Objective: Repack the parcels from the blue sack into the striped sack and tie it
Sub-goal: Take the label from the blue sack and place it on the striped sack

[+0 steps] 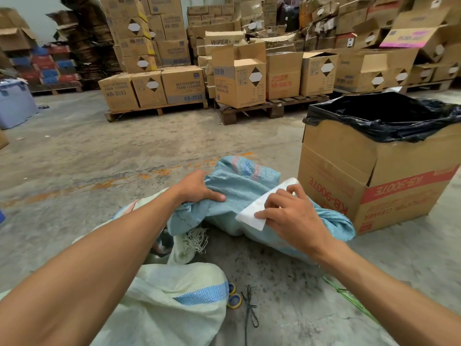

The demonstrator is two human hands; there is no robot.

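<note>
The blue sack (249, 196) lies crumpled on the concrete floor (99, 151), just left of the cardboard box (374, 176) lined with a black bag. The left hand (199, 188) grasps its bunched mouth, while the right hand (291, 211) pinches a white parcel (259, 208) against it. The striped sack (169, 295) lies nearer the person than the box.
</note>
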